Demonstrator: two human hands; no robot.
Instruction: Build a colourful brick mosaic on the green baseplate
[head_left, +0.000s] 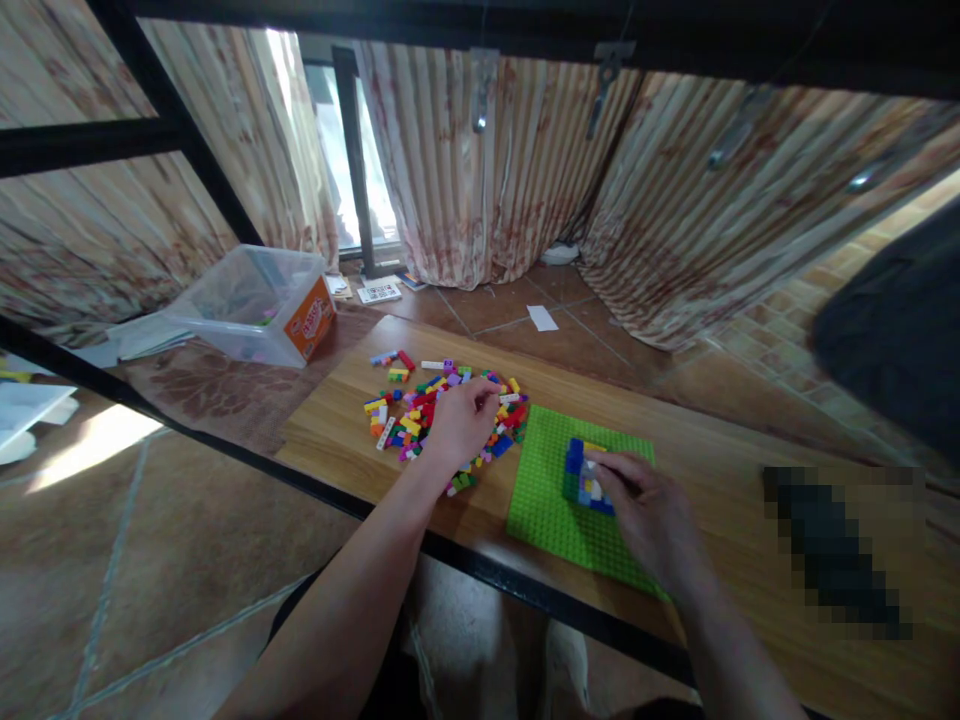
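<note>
A loose pile of multicoloured toy building bricks [411,424] lies on the wooden table. My left hand [461,420] is over its right side, thumb and fingers pinched together. A white brick [508,398] shows right at those fingertips; whether they grip it is unclear. To the right of the pile lies a green studded baseplate [547,530]. On it stands a low block built of blue, green, yellow and pale bricks [574,462]. My right hand [649,500] reaches over this block with closed fingers touching its top. They hide its right side and anything small between them.
The wooden table [720,480] has a dark front edge. A dark pixelated shape [840,550] is at its right. A clear plastic bin [251,300] with an orange label stands beyond the left end. Black frame bars [180,135] cross the view, and curtains [480,180] hang behind.
</note>
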